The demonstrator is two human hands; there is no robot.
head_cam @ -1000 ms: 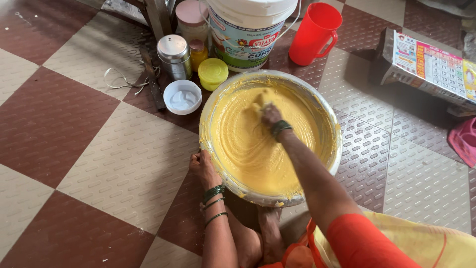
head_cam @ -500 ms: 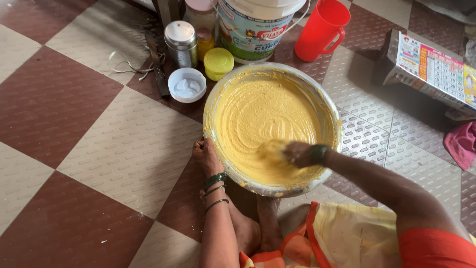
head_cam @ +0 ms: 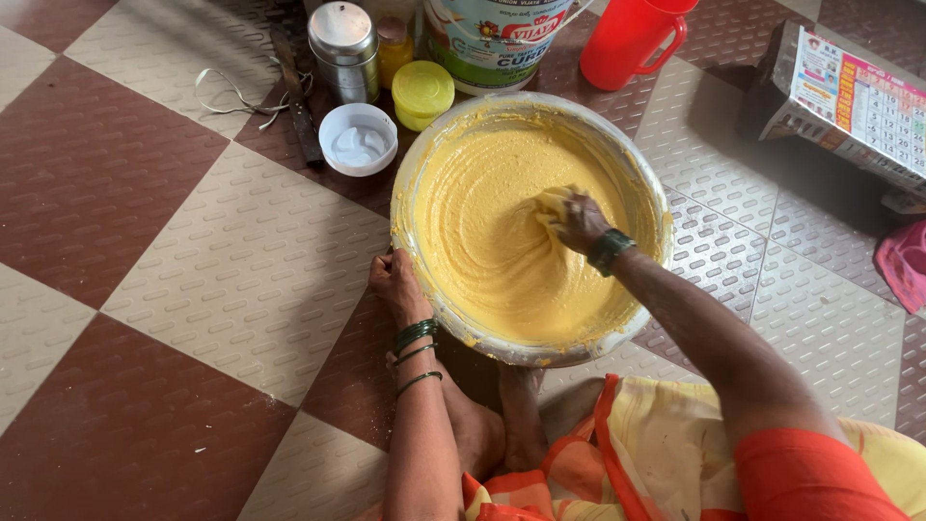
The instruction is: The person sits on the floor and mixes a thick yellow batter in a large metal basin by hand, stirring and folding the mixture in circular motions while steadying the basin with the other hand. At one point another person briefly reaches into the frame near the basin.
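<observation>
A wide metal bowl [head_cam: 417,183] full of thick yellow batter [head_cam: 482,251] sits on the tiled floor in front of me. My right hand [head_cam: 576,222] is sunk in the batter near the bowl's middle, fingers coated and curled around a lump of it. My left hand [head_cam: 395,285] grips the bowl's near left rim from outside, green bangles on that wrist.
Behind the bowl stand a steel shaker tin [head_cam: 343,48], a small white bowl of white powder [head_cam: 358,138], a yellow-lidded jar [head_cam: 422,94], a large white tub [head_cam: 497,39] and a red plastic mug [head_cam: 632,41]. A calendar on a box [head_cam: 858,101] lies at the right.
My right hand has swept through the batter, from the bowl's far side to the near right and now back to the middle. My left hand stays on the rim.
</observation>
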